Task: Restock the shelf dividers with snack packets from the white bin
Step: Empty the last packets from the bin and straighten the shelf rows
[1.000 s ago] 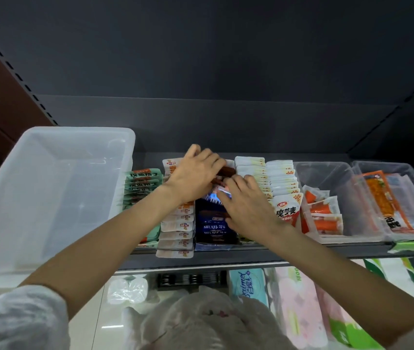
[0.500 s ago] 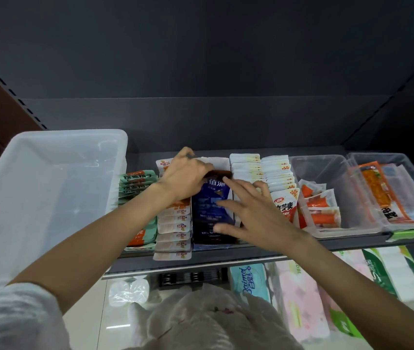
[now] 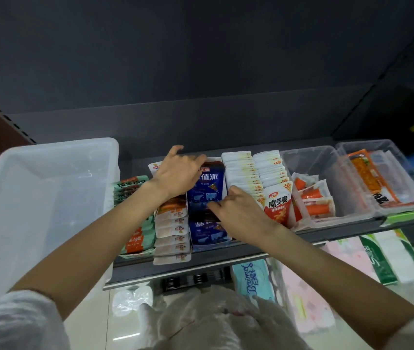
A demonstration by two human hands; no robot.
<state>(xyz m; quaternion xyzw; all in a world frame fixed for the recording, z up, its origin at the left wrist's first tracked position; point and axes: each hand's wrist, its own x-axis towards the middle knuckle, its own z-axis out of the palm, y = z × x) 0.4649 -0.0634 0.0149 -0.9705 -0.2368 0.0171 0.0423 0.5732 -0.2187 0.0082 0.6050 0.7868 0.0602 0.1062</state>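
Both hands (image 3: 179,170) (image 3: 236,210) fwd, fingers curled

Open air above the shelf (image 3: 226,263) toward twelve o'clock gives free passage, while packet rows (image 3: 254,178) packed edge to edge, the white bin (image 3: 49,152) at nine o'clock and clear tubs (image 3: 327,157) at three o'clock block any sideways reach along it.
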